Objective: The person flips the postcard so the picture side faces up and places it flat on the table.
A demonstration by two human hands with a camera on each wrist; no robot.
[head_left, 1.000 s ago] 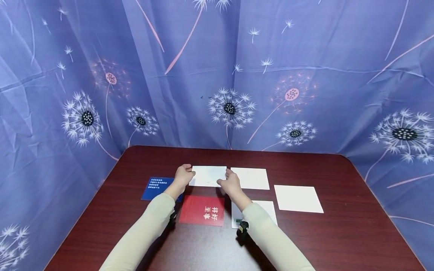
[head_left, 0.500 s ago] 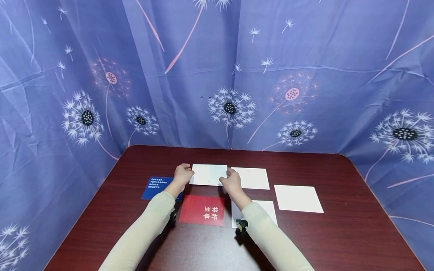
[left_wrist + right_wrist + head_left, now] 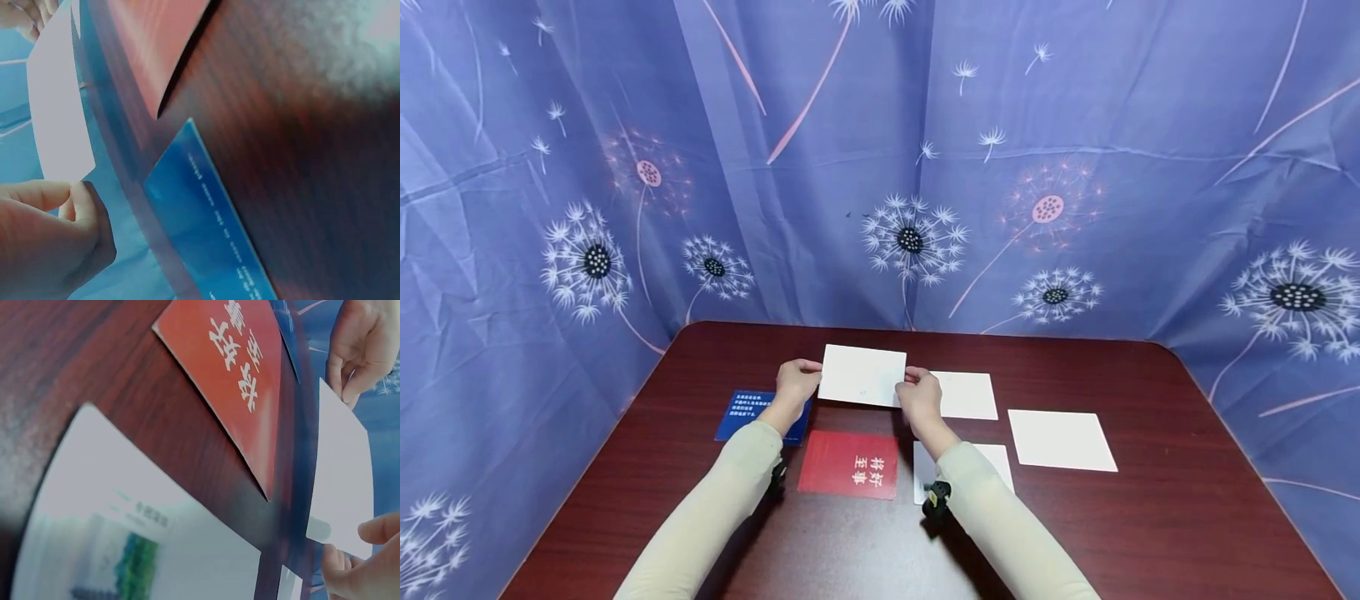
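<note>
Between both hands a white card [image 3: 862, 377] is held up off the table, tilted so its pale face shows. My left hand [image 3: 797, 387] pinches its left edge between thumb and fingers; the left wrist view shows this hand [image 3: 59, 234] at the card's corner. At the opposite edge my right hand [image 3: 920, 398] pinches the card, thumb on the near face, as the right wrist view confirms for the card [image 3: 344, 475]. Below the left forearm lies a blue card [image 3: 747, 417] with white writing. A red card [image 3: 842, 465] with white characters lies in front of the held one.
On the dark red wooden table [image 3: 1180, 517] lie more cards: a white card [image 3: 967, 396] behind the right hand, another white card [image 3: 1062, 440] farther right, and a card with a printed picture [image 3: 125, 550] partly under the right forearm. A blue dandelion curtain [image 3: 820, 208] hangs behind.
Both hands have raised the white card from near the table and tipped it up, so more of its face shows. The other cards have stayed put.
</note>
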